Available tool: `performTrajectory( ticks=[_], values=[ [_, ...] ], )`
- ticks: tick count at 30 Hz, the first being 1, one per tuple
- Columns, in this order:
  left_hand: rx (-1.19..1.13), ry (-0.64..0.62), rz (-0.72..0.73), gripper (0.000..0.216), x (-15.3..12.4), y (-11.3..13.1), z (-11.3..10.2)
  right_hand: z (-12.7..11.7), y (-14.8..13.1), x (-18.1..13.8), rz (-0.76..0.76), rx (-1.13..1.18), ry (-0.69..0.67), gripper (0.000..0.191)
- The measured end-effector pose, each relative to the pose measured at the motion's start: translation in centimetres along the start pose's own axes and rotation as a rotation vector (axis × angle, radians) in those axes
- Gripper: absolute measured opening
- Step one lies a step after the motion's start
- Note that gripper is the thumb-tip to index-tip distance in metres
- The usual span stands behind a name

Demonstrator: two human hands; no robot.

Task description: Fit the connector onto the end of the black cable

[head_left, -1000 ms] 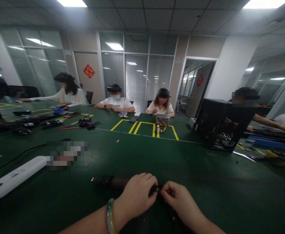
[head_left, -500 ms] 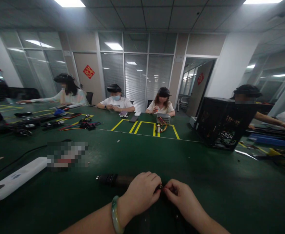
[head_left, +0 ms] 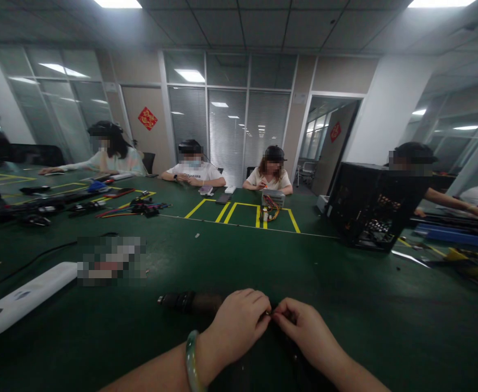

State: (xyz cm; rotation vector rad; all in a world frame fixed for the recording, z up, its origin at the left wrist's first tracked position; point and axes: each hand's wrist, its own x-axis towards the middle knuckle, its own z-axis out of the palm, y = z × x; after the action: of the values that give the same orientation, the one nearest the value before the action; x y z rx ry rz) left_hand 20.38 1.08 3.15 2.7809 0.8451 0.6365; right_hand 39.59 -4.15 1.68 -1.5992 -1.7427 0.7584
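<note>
Above the green tabletop point(head_left: 239, 256), curled hands point(head_left: 241, 322) pinch a tiny piece point(head_left: 269, 313), too hidden to identify.

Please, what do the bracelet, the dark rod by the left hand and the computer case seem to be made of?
Bracelet: perhaps polished stone or glass; smooth, green and pale, glossy.
Dark rod: probably matte plastic, showing little shine; its silvery tip suggests metal.
Computer case: probably black-coated metal, with flat panels and cut openings; plastic is possible.

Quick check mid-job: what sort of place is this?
Probably an office room used for electronics assembly: a big green worktable marked with yellow lines, a black computer case standing on it, and a tangle of coloured cables.
</note>
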Motion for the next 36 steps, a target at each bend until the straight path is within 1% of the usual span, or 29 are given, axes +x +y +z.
performTrajectory(
  ticks=[6, 14, 24, 29, 33, 36],
  values=[
    [0.015, 0.000, 0.039, 0.004, 0.09, -0.21, -0.08, 0.22, 0.33, -0.05, -0.010, -0.002, -0.007, 0.012],
    [-0.039, 0.020, 0.034, 0.004, 0.16, -0.45, 0.20, -0.26, -0.28, -0.22, 0.011, 0.016, -0.042, 0.010],
    [-0.030, 0.010, 0.027, 0.006, 0.16, -0.22, -0.10, 0.23, 0.24, -0.24, 0.006, 0.073, 0.012, 0.013],
    [-0.009, 0.003, 0.020, 0.007, 0.23, -0.08, -0.01, 0.31, 0.51, -0.17, 0.011, 0.081, 0.009, 0.012],
    [-0.009, -0.008, 0.020, 0.009, 0.12, 0.00, -0.19, 0.06, 0.31, -0.14, 0.005, 0.048, 0.000, 0.011],
    [-0.023, -0.005, 0.013, 0.008, 0.02, 0.02, -0.44, -0.11, 0.12, -0.11, 0.003, 0.066, -0.007, 0.010]
  ],
)
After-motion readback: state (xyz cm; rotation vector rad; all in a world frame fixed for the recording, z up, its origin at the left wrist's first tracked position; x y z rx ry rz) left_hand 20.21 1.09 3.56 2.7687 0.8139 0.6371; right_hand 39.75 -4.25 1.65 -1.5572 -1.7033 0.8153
